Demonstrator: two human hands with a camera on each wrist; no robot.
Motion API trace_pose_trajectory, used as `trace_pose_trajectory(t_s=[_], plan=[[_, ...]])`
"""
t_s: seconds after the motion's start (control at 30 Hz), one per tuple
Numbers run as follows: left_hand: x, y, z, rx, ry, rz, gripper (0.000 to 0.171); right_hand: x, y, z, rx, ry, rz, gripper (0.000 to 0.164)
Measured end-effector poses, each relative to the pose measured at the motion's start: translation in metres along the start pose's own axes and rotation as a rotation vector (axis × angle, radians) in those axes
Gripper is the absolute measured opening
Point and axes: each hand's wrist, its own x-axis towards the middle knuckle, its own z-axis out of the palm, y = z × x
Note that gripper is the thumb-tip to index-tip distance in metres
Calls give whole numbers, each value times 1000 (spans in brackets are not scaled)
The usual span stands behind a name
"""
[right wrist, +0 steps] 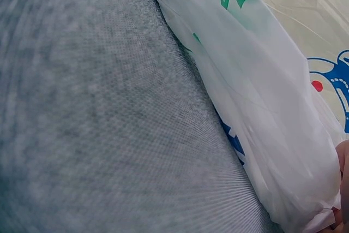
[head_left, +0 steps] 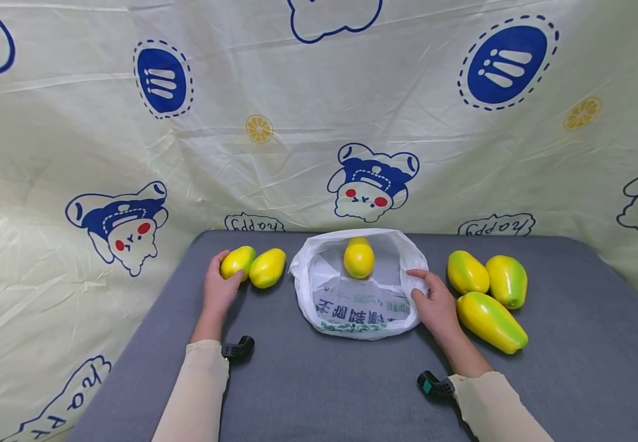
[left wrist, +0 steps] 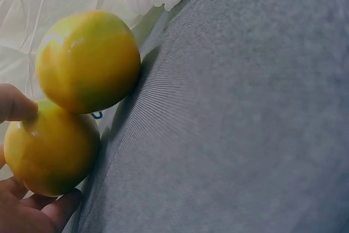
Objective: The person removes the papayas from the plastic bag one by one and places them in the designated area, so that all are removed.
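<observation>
My left hand has its thumb and fingers around a yellow-green papaya at the table's left. In the left wrist view, the thumb lies on top of this papaya and fingertips reach under its lower side. A second papaya sits right beside it. At the centre, a white plastic bag stands with its mouth spread wide, and one papaya rests inside at the back. My right hand pinches the bag's right rim. The right wrist view shows mostly the bag's side.
Three more papayas lie right of my right hand: two at the back, and a longer one in front. The grey cloth-covered table ends at a patterned curtain behind it.
</observation>
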Motion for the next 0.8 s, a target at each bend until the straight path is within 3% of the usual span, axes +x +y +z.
trace_pose_trajectory(t_s=[0.5,0.8], plan=[[0,0,3,-18,-24,-8,71,-1,0,0,-22,-2,-15,42],[-2,1,3,-8,-5,-4,69,-1,-1,0,-28,0,-21,42]])
